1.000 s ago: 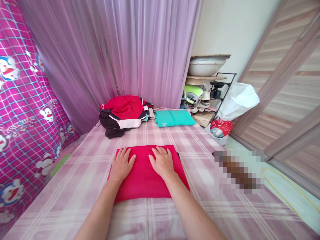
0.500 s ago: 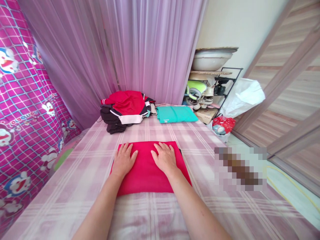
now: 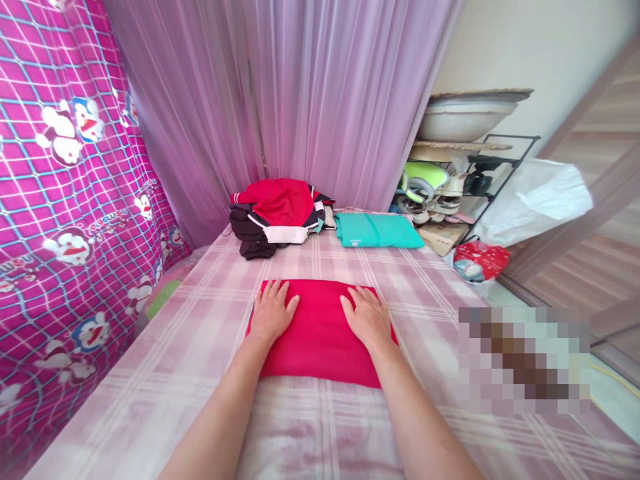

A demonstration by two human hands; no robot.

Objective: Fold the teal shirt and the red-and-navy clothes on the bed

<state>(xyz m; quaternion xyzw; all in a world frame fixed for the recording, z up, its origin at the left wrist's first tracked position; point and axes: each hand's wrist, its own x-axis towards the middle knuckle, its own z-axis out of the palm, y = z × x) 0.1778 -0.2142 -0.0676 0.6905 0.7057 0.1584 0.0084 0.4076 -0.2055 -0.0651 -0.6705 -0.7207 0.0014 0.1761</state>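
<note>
A red folded piece of clothing point(image 3: 320, 340) lies flat on the plaid bed sheet, roughly a rectangle. My left hand point(image 3: 273, 312) rests on its left side, palm down with the fingers stretched out toward the far edge. On the right side my right hand point(image 3: 369, 317) lies flat as well, fingers spread and close to the cloth's far right corner. Neither hand grips the fabric. Beyond them, at the far end of the bed, are a heap of red, black and white clothes point(image 3: 283, 203) and a folded teal garment point(image 3: 380, 231).
Purple curtains point(image 3: 340, 100) hang behind the bed, and a pink cartoon-patterned cloth point(image 3: 60, 200) hangs at the left. To the right stand a shoe rack point(image 3: 493, 183) with a basin point(image 3: 467, 120) on top, a white bag point(image 3: 537, 200) and a red bag point(image 3: 483, 257). A blurred patch covers the bed's right edge.
My right hand has slid outward to the right side of the red cloth, so my hands are farther apart. The camera has turned left, shifting the scene rightward.
</note>
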